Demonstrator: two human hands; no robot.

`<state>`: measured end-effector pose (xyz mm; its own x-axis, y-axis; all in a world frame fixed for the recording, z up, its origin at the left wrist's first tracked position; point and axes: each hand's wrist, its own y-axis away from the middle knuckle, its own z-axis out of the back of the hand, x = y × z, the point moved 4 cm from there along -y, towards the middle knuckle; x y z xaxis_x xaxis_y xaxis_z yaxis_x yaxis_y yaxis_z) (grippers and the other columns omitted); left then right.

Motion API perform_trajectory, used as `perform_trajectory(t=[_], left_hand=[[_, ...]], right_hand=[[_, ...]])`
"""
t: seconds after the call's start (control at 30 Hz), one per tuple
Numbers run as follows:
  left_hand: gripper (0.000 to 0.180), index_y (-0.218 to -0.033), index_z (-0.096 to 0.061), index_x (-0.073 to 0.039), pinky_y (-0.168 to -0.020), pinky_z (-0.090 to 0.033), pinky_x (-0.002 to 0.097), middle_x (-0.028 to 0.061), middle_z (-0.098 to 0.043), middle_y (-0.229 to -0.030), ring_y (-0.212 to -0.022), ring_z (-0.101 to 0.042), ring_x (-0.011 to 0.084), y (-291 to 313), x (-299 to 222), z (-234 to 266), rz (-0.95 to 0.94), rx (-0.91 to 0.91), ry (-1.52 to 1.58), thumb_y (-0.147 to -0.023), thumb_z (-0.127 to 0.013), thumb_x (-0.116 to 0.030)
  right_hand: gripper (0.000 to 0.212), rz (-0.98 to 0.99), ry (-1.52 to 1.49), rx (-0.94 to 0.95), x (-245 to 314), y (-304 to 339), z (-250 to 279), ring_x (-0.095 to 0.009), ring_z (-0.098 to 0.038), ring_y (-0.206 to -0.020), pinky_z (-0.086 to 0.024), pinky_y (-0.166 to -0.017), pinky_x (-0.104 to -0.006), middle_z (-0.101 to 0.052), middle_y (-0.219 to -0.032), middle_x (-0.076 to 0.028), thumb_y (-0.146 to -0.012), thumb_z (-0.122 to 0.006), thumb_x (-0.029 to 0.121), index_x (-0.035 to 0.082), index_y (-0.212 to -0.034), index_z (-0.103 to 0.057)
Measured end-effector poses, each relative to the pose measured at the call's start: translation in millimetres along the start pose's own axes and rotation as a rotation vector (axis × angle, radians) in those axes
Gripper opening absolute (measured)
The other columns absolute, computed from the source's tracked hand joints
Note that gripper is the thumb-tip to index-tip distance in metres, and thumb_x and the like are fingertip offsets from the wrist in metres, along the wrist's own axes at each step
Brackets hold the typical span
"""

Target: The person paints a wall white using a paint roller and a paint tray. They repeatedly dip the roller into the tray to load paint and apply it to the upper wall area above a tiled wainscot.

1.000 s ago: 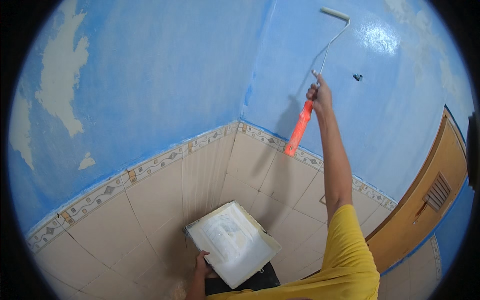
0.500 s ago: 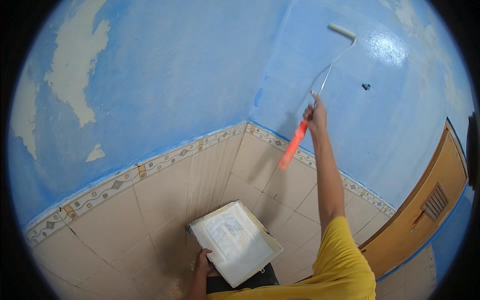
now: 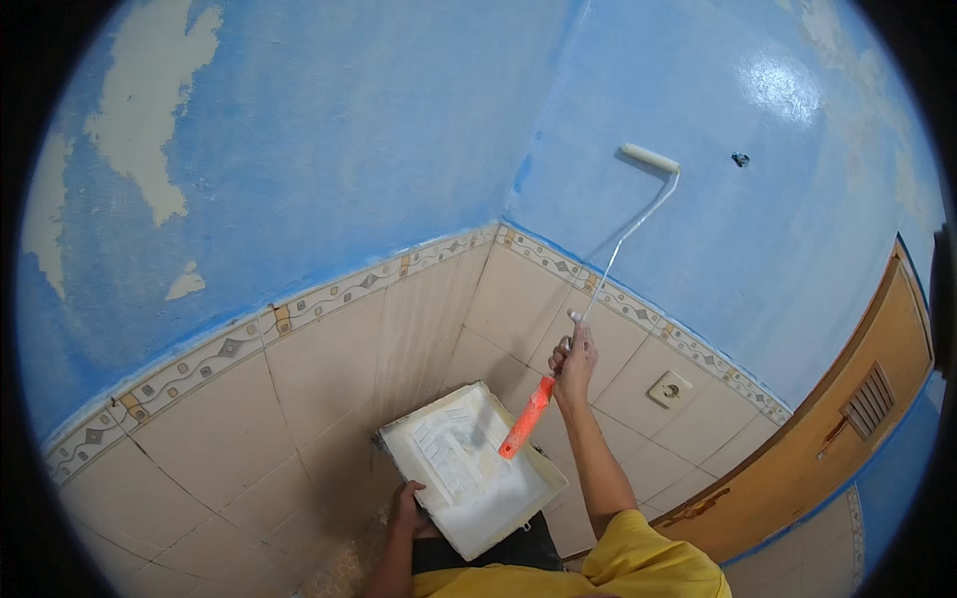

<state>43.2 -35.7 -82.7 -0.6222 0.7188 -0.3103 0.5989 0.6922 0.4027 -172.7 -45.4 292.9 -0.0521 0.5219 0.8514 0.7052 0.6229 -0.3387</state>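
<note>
My right hand (image 3: 576,361) is closed around the handle of a paint roller (image 3: 651,157) with an orange grip and a long thin metal frame. The white roller sleeve lies against the blue wall (image 3: 399,130), just right of the corner. Below and to the left, a paint tray (image 3: 510,528) is gripped at its left edge by my left hand (image 3: 407,506). White paint covers the inside of the tray, pooled at its near end, with a ribbed part at the far end. The orange grip hangs in front of the tray's right side.
Beige tiles (image 3: 199,448) with a patterned border strip (image 3: 227,347) cover the lower walls. A wall socket (image 3: 669,389) sits on the right tiles, and a small dark hole (image 3: 740,159) is in the blue wall. A wooden door (image 3: 837,419) stands at right. Pale peeled patches (image 3: 150,110) mark the left wall.
My right hand has come down and left, bringing the roller lower on the right wall. The wall socket, hidden before by my arm, now shows. My left hand and the tray stay nearly in place.
</note>
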Motion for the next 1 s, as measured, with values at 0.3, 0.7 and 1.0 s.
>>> perform_trajectory(t=[0.3,0.7,1.0], left_hand=[[0.050,-0.114,-0.043,0.004,-0.087,-0.040,0.0458,0.0193,-0.050,-0.106,-0.097,-0.048,0.0352,-22,4,22,0.019,0.061,0.015,-0.067,-0.051,-0.013],[0.052,-0.115,-0.041,0.005,-0.090,-0.038,0.0455,0.0190,-0.046,-0.111,-0.102,-0.045,0.0348,12,-13,-16,-0.058,-0.061,-0.070,-0.068,-0.052,-0.014],[0.053,-0.116,-0.041,0.004,-0.092,-0.037,0.0448,0.0186,-0.046,-0.112,-0.102,-0.045,0.0348,17,-12,-12,-0.042,-0.014,-0.040,-0.067,-0.052,-0.014]], right_hand=[[0.027,-0.004,0.015,0.036,8,-26,-20,-0.005,-0.028,-0.041,-0.024,-0.037,-0.0195,-0.028,-0.054,0.004,-0.090,-0.047,0.033,0.012,-0.106,-0.050],[0.023,0.137,-0.153,0.065,189,-199,-144,-0.008,-0.029,-0.042,-0.025,-0.037,-0.0227,-0.033,-0.054,0.002,-0.088,-0.049,0.029,0.010,-0.098,-0.055],[0.025,0.146,-0.164,0.170,185,-223,-149,-0.011,-0.034,-0.045,-0.028,-0.039,-0.0235,-0.037,-0.061,-0.001,-0.088,-0.047,0.031,0.012,-0.101,-0.058]])
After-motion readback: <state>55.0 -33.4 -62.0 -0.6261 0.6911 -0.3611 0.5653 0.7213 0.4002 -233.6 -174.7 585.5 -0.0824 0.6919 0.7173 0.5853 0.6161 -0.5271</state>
